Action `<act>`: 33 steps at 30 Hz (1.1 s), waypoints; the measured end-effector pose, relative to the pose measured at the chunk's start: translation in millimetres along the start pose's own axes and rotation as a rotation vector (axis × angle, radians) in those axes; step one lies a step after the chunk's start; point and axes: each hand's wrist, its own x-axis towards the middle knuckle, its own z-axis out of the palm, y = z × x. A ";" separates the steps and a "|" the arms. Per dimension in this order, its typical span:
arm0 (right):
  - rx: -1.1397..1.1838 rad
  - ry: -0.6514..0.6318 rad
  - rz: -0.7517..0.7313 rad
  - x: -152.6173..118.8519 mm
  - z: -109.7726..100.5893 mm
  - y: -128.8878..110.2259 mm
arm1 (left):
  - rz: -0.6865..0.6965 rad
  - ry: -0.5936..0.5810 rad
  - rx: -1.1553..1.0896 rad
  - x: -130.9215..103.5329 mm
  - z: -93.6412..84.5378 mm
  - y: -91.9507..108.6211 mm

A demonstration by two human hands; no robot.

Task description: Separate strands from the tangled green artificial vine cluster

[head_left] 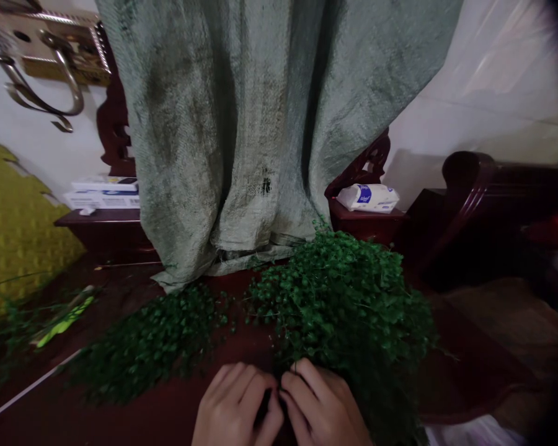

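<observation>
My left hand (239, 406) and my right hand (323, 406) are side by side at the bottom middle, fingertips almost meeting. Both have curled, pinching fingers; whatever is between them is too small or hidden to make out. Just beyond my right hand spreads a large heap of leafy green sprigs (344, 297), which its fingers reach at the edge. A smaller, darker pile of the same kind of greens (144, 344) lies to the left of my left hand. Both piles rest on a dark red wooden surface (242, 347).
A grey-green woven cloth (260, 124) hangs behind the piles. White boxes (105, 193) stand back left, a tissue packet (372, 198) back right. At left are a lime-green strip (67, 321), a thin white cord (28, 389), a yellow textured sheet (18, 217) and a metal handle (69, 80).
</observation>
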 end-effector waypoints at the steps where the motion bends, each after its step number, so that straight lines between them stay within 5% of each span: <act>1: 0.018 -0.028 0.002 0.0 0.1 0.2 | -0.006 0.000 0.015 0.0 0.5 -0.1; 8: 0.056 -0.125 0.002 -2.9 3.6 2.4 | -0.067 0.001 0.069 -1.7 4.6 0.0; 25: 0.083 -0.114 0.037 -8.9 12.5 4.8 | -0.175 -0.193 -0.093 -3.0 2.5 -1.4; 33: 0.148 -0.140 0.055 -5.7 8.0 5.6 | -0.164 -0.101 -0.126 -3.9 3.5 -0.4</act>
